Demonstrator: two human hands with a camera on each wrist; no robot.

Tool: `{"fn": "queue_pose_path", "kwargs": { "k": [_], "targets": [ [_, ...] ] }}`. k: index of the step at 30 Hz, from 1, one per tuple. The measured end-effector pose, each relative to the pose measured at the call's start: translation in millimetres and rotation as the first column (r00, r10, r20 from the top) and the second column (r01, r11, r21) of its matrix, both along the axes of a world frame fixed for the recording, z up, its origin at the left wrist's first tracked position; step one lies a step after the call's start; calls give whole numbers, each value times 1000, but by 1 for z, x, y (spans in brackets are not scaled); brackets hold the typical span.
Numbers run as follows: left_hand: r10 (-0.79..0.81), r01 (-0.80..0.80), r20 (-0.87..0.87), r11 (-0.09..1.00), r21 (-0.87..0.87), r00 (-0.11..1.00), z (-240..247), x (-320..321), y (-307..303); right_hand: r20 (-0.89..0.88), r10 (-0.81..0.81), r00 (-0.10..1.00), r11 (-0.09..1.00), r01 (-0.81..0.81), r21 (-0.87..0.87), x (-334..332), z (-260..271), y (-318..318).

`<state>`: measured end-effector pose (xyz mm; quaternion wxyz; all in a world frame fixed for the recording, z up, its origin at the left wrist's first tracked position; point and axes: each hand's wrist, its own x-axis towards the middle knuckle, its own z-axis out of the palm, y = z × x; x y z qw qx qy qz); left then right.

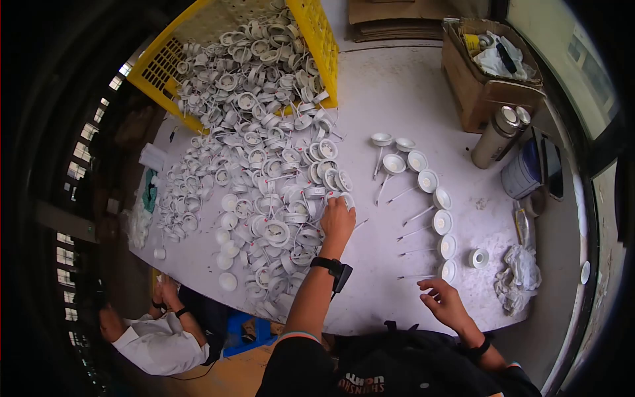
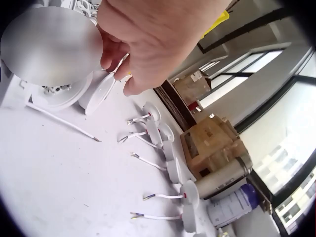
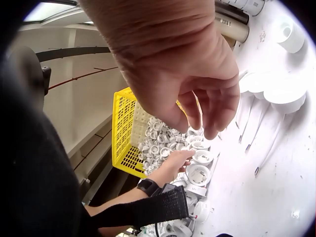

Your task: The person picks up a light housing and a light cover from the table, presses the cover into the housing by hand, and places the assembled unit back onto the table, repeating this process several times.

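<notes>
At the right edge of a big heap of white round light fittings [image 1: 276, 231], my left hand [image 1: 338, 221] has its fingers curled over one fitting. The left wrist view shows the thumb and fingers pinching this fitting [image 2: 100, 94] at its upper edge, beside another with a white cable lying on the table. Loosely curled and holding nothing, my right hand [image 1: 444, 306] hovers by the near end of a curved row of similar fittings [image 1: 442, 222]. Their cables point mostly left. In the right wrist view, the right fingers [image 3: 212, 116] hang above the table.
A tipped yellow crate [image 1: 324, 56] spills fittings onto the table. To the right stand a cardboard box [image 1: 466, 89], a flask [image 1: 493, 139], a tub [image 1: 519, 175] and crumpled plastic [image 1: 519, 278]. One ring-shaped white piece [image 1: 478, 258] lies beside the row. Another person [image 1: 162, 341] sits at left.
</notes>
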<state>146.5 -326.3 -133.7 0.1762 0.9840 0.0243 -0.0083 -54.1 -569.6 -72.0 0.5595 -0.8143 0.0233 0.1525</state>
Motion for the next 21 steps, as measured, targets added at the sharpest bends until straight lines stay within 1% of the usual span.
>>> {"fn": "queue_pose_path", "kwargs": {
  "k": [1, 3, 5, 7, 8, 10, 11, 13, 15, 16, 17, 18, 19, 21],
  "targets": [
    [11, -11, 17, 1000, -2, 1000, 2, 5, -1, 17, 11, 1000, 1000, -11, -2, -3, 2, 2],
    [130, -131, -62, 991, -12, 990, -1, 15, -1, 8, 39, 999, 998, -39, -40, -8, 6, 5],
    [138, -138, -35, 990, 0, 990, -5, 19, 0, 17, 37, 999, 998, -36, -51, -12, 8, 7],
    [151, -148, -110, 988, 37, 982, -17, 26, 3, 8, 27, 1000, 998, -26, -62, -17, 5, 7],
    [149, -146, -107, 989, 35, 983, -24, 27, 3, 12, 25, 1000, 998, -24, -65, -17, 5, 7],
    [149, -150, -175, 989, 11, 973, -29, 23, 4, 40, 16, 999, 998, -14, -60, -19, 4, 8],
    [146, -147, -174, 989, 11, 974, -31, 21, 6, 41, 13, 999, 998, -11, -59, -18, 4, 8],
    [171, -172, -64, 985, -13, 983, -21, 10, 5, 78, -14, 997, 998, 20, -68, -20, 4, 6],
    [225, -226, -32, 946, -233, 974, -5, 3, 6, 61, -57, 996, 996, 61, -63, -20, 3, 5],
    [264, -256, -31, 892, -372, 964, 13, -5, 5, 16, -79, 997, 997, 79, 19, -20, -3, 4],
    [244, -163, 98, 846, -507, 965, 14, -12, 6, -30, -97, 995, 990, 100, 101, -20, -5, 2],
    [211, -90, 137, 800, -594, 968, 23, -21, 6, -29, -110, 994, 983, 113, 143, -18, -3, 3],
    [185, -17, 179, 739, -673, 966, 36, -32, 3, -40, -135, 990, 980, 140, 142, -14, 3, 4],
    [112, 157, 305, 666, -729, 946, 65, -63, -10, -207, -137, 969, 914, 204, 350, -6, 20, 6]
  ]
}}
